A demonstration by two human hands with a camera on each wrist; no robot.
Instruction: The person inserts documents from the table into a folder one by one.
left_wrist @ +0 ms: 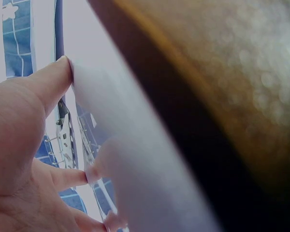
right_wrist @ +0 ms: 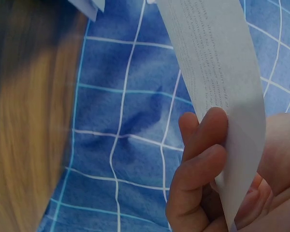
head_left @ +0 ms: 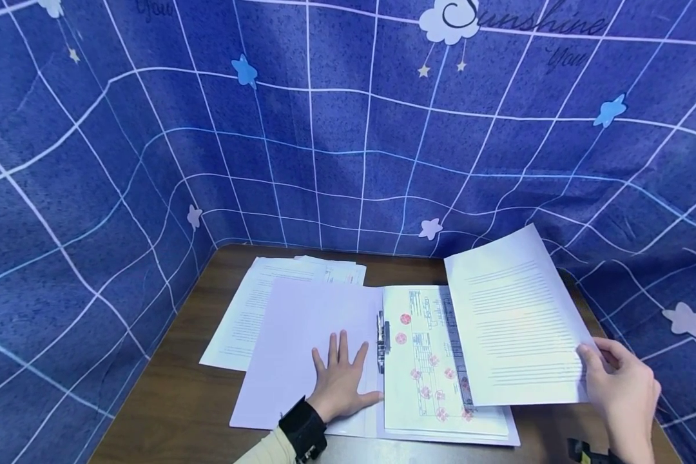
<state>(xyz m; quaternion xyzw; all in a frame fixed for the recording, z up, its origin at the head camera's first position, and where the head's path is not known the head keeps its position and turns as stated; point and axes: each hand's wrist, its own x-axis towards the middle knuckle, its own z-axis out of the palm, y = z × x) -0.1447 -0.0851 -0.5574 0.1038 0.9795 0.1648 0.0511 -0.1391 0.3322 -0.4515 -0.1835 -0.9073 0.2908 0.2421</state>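
A pale lilac folder (head_left: 301, 335) lies opened flat on the table, with a black-and-silver metal clip (head_left: 382, 341) along its spine. My left hand (head_left: 341, 381) rests on the folder's left cover with its fingers spread straight; the thumb points toward the spine. On the right side sits a stack of papers (head_left: 400, 399), its top sheet marked with several red stamps. My right hand (head_left: 623, 380) pinches the lower right corner of a printed sheet (head_left: 510, 322), held tilted above the stack's right part. In the right wrist view this sheet (right_wrist: 217, 63) bends between thumb and fingers.
Loose printed papers (head_left: 238, 316) lie partly under the folder's left side, toward the back. The brown wooden table (head_left: 151, 399) is bordered by a blue curtain (head_left: 336, 142) with white grid lines and stars, at the back and both sides.
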